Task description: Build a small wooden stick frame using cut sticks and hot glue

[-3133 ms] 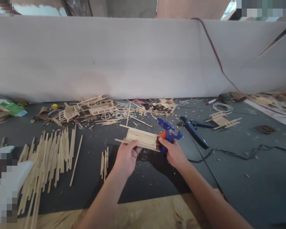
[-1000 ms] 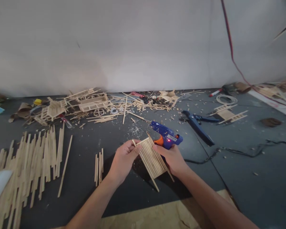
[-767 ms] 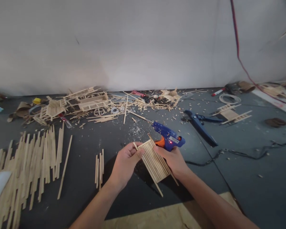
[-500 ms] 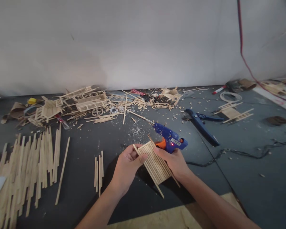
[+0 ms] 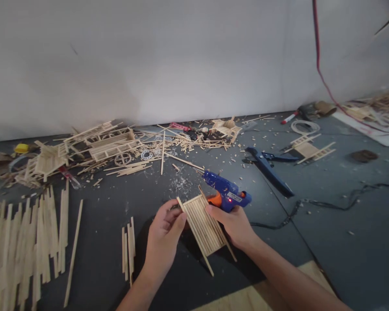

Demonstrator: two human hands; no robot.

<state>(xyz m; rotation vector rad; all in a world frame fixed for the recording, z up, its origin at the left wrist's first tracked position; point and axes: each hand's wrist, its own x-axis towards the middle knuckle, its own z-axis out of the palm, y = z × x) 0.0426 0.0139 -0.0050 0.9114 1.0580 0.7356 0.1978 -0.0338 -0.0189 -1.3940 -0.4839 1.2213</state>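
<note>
I pinch the stick panel (image 5: 203, 224) between both hands, left hand (image 5: 164, 233) on its far-left corner, right hand (image 5: 235, 225) also gripping the glue gun (image 5: 225, 194); its long axis slants toward me

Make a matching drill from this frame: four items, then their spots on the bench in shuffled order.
Items:
1. slat panel
2. glue gun
3. blue cutter
4. long stick pile

Places:
A. far left of the bench
B. lying right of the glue gun, untouched
C. held between the left hand and right hand
D. just behind the right hand, red light on

Pairs: 1-C, 2-D, 3-B, 4-A
</note>
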